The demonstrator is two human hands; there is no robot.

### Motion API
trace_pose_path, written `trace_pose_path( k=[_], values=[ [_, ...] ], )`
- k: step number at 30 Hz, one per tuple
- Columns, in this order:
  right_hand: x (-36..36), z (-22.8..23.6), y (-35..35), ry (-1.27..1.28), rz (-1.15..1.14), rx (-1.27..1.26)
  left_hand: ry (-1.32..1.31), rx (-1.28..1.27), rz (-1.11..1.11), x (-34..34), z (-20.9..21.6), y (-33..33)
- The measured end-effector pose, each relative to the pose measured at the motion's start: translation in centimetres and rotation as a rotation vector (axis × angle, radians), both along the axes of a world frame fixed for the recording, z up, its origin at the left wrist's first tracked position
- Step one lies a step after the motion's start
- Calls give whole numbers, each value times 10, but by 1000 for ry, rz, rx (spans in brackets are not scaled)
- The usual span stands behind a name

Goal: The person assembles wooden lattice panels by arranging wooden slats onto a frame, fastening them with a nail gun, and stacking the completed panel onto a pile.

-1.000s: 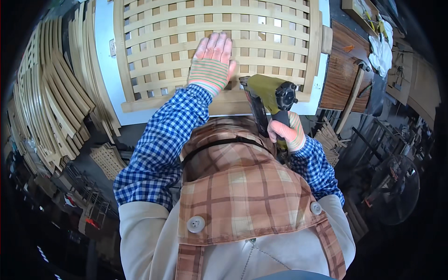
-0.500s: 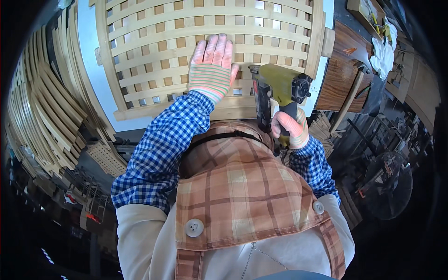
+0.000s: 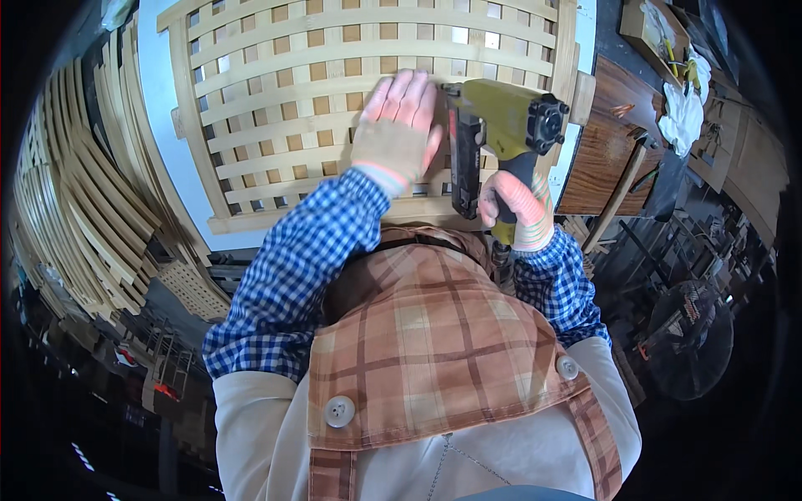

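A wooden lattice panel (image 3: 276, 144) of crossed pale slats lies in front of me inside a wooden frame. My left hand (image 3: 394, 129), in a striped glove blurred by motion, rests flat over the slats with its fingers stretched out. Wrapped round the grip of a yellow-green and black nail gun (image 3: 505, 117) is my right hand (image 3: 522, 204). The gun's nose points at the lattice just right of my left fingers. Whether the nose touches the wood I cannot tell.
The panel sits on a white board (image 3: 160, 92). Many curved wooden strips (image 3: 83, 192) are stacked at the left. To the right is a brown wood-grain board (image 3: 606, 159) with a hammer (image 3: 622, 188), a white cloth (image 3: 683, 113) and a wooden tray (image 3: 647, 33). A round fan (image 3: 689, 338) stands lower right.
The nail gun in my right hand has moved up, farther onto the lattice. My left hand has shifted slightly to the right. The panel appears a little lower in view.
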State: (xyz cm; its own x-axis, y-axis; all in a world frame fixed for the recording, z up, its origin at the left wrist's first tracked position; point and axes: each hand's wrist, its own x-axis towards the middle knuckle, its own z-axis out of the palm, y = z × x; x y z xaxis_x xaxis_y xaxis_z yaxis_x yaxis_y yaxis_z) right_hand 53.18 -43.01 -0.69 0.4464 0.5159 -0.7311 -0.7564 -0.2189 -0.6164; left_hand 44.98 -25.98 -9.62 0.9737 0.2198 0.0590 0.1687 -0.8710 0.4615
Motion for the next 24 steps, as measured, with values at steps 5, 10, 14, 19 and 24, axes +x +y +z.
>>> trace_pose_path(
  k=[5,10,14,19,24],
  values=[
    [13,5,15,31,21,-46,-31,78,-58,2,-12,8],
    [34,-5,45,0,54,26,-86,144,59,25,-16,33],
    [43,2,59,10,36,0,-102,106,42,28,-17,40],
    [60,-2,61,-69,-37,-6,-154,194,67,53,-23,64],
    [69,-1,74,-79,36,-27,-157,68,55,62,-20,71]
  ],
)
